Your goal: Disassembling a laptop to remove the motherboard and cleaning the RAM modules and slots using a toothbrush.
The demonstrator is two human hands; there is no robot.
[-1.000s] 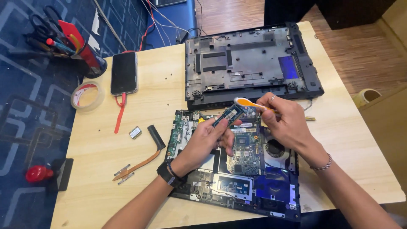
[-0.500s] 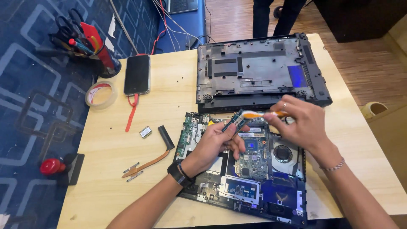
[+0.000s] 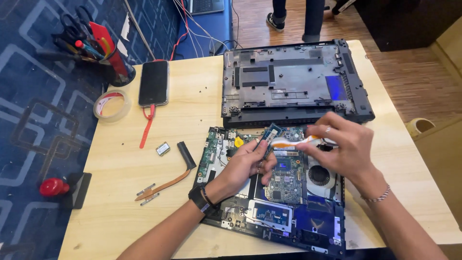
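My left hand (image 3: 243,166) holds a small green memory module (image 3: 271,137) upright over an opened laptop's motherboard (image 3: 284,185). My right hand (image 3: 344,147) grips an orange-and-white brush (image 3: 291,142), whose tip touches the module. Both hands hover above the board, next to its round cooling fan (image 3: 318,175). A dark band sits on my left wrist, a bead bracelet on my right.
The laptop's grey bottom cover (image 3: 293,84) lies at the table's back. A phone (image 3: 154,83), tape roll (image 3: 111,105), tool cup (image 3: 113,60), copper heat pipe (image 3: 168,180), small chip (image 3: 163,149) and red-capped item (image 3: 54,187) lie to the left. A person's legs (image 3: 293,14) stand beyond the table.
The view has shifted, so everything sits lower and rightward in frame. My hands keep the module and brush together, with the brush working across the module.
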